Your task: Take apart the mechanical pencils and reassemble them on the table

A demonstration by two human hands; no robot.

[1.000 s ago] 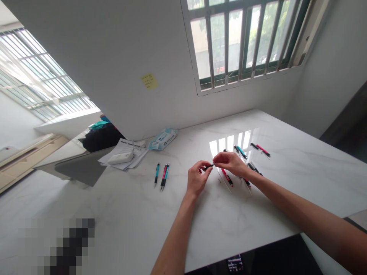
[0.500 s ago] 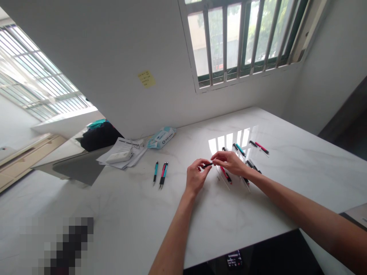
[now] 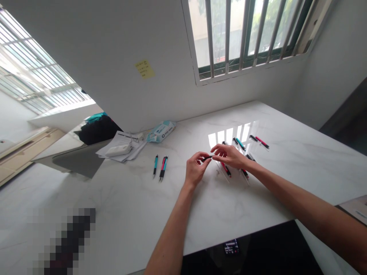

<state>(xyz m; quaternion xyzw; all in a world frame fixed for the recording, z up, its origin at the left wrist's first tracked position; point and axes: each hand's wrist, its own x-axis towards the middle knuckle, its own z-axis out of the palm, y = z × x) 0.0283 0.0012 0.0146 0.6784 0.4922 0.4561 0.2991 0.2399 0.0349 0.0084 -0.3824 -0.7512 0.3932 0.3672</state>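
Observation:
In my left hand (image 3: 195,168) a short black pen part (image 3: 206,158) is pinched between thumb and fingers, pointing to the right. My right hand (image 3: 229,156) meets its right end with thumb and fingers drawn together; whatever is between those fingertips is too small to make out. Below my right hand lie a red and black pen piece (image 3: 226,169) and thin clear tubes, partly covered by the hand. Behind it rests a teal and black pen piece (image 3: 241,143). Farther right is a red pen barrel (image 3: 262,142) with a black piece.
Assembled pens, teal (image 3: 155,166) and red (image 3: 163,168), lie left of my hands. A wipes pack (image 3: 161,131) and papers (image 3: 123,147) are near the wall. A black glossy panel (image 3: 258,248) covers the table's near edge. A barred window (image 3: 246,38) is above.
The view has tilted slightly, so the table things sit higher in the picture. Both hands keep the same hold around the black pen part, with only small finger shifts.

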